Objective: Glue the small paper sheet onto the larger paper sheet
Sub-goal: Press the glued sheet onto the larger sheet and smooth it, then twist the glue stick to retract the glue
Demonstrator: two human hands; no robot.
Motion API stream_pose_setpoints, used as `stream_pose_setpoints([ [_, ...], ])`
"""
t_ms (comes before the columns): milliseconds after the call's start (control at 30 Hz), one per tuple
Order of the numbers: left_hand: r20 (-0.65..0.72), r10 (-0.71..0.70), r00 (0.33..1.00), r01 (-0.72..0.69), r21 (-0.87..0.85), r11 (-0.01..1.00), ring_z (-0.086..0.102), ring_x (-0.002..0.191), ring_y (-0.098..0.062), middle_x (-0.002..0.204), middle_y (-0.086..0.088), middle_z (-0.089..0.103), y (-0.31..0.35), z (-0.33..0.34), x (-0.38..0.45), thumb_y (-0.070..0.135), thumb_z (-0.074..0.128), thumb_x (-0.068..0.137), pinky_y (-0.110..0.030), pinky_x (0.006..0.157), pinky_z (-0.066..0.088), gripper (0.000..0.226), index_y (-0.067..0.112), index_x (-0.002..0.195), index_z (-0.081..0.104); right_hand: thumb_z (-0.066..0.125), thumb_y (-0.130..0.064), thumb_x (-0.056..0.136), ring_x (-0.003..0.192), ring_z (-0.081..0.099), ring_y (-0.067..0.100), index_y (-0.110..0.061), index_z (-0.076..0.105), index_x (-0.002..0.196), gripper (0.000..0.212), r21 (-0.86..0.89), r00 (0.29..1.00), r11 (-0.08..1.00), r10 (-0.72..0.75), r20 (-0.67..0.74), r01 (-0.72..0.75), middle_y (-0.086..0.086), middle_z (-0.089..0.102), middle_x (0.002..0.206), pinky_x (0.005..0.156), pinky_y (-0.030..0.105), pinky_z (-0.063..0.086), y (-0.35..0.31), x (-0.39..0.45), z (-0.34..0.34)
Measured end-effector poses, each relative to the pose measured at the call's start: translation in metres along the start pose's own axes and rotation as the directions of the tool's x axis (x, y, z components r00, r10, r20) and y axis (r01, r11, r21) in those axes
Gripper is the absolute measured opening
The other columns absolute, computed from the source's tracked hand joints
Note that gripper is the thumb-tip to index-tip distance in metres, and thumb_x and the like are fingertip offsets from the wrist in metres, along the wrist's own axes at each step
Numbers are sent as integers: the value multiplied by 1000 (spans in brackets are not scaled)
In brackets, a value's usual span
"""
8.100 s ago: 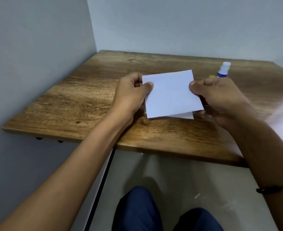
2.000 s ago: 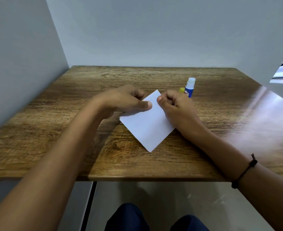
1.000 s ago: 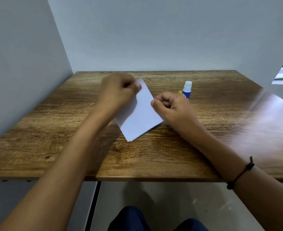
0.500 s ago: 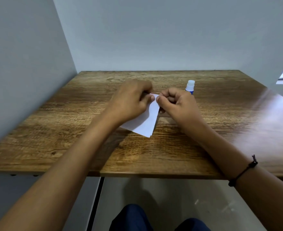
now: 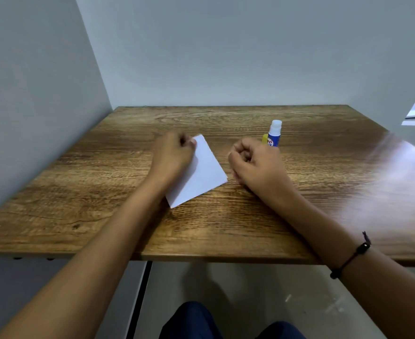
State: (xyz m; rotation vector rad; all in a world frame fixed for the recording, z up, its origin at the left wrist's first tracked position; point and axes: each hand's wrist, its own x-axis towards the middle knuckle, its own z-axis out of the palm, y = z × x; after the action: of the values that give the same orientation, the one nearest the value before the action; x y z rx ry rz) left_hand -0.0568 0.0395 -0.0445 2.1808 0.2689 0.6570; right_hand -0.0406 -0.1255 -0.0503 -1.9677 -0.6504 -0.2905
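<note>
The right hand (image 5: pixel 255 162), which was pinching the paper (image 5: pixel 199 174) half a second ago, is now resting curled and holding nothing just right of it, while the left hand (image 5: pixel 174 155) is gripping its far corner on the counter (image 5: pixel 103 192). Pressing seems finished. I am counting one visible sheet, one glue stick (image 5: pixel 274 137), two hands.

Left hand (image 5: pixel 173 155) pinches the top corner of a white paper (image 5: pixel 202 172) lying tilted on the wooden table (image 5: pixel 226 228). Right hand (image 5: pixel 255 162) rests on the table just right of the paper, fingers curled, apparently holding nothing. Glue stick (image 5: pixel 274 137) stands upright just behind the right hand; black wristband (image 5: pixel 350 256) on the right wrist.
</note>
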Motion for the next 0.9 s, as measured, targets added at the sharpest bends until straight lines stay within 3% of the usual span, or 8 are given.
stream_pose_setpoints([
  [133,199,295,935,-338,235,911,51,90,-25,93,-9,60,3,23,-16,18,50,85,-34,74,37,12,9,90,56,50,-13,86,62,50,24,-6,61,80,14,-390,958,876,-279,71,284,13,62,69,56,33,33,-2,-10,0],
  [233,296,403,866,-484,294,824,42,110,-27,110,-12,53,4,28,-19,13,47,83,-35,91,35,24,8,105,54,42,-18,90,80,54,33,-4,62,85,25,-556,938,756,-259,230,345,18,63,86,66,42,40,1,-18,0],
  [433,359,442,822,-563,397,725,37,115,-27,118,-9,51,4,30,-20,11,45,83,-40,91,35,29,12,110,55,36,-14,92,97,51,28,-4,59,103,26,-625,908,662,-242,343,413,14,61,104,79,38,39,3,-21,3],
  [500,351,441,826,-560,422,713,37,115,-26,119,-8,50,6,31,-20,13,46,84,-37,90,34,29,14,112,54,42,-14,90,90,54,29,-2,61,94,23,-573,936,742,-245,252,348,15,64,96,77,39,40,3,-23,-5],
  [600,261,473,841,-537,306,786,45,108,-25,113,-10,55,17,33,-19,14,52,85,-26,84,31,26,9,110,55,51,-9,84,72,52,22,-3,61,82,12,-412,953,905,-209,-221,103,15,64,83,64,29,34,7,-21,-34],
  [667,224,398,890,-428,109,897,53,96,-20,108,-8,61,32,39,-15,15,54,86,-23,79,34,27,7,112,57,53,-7,84,79,51,16,-4,60,95,13,-324,913,945,-88,-398,-51,16,62,96,67,20,32,15,-16,-50],
  [800,356,182,916,-122,-186,975,55,79,-14,101,-8,64,59,66,-13,15,55,86,-28,74,44,36,12,121,56,51,-14,88,111,48,29,-3,44,126,40,-403,934,847,272,-230,-346,18,47,125,91,34,37,28,1,-51],
  [900,387,166,907,-55,-282,958,62,80,-27,93,-14,68,65,84,-17,12,56,84,-37,76,48,25,11,107,64,46,-15,90,99,52,35,-4,55,114,28,-493,956,820,240,-166,-291,22,53,115,78,35,39,30,5,-43],
])
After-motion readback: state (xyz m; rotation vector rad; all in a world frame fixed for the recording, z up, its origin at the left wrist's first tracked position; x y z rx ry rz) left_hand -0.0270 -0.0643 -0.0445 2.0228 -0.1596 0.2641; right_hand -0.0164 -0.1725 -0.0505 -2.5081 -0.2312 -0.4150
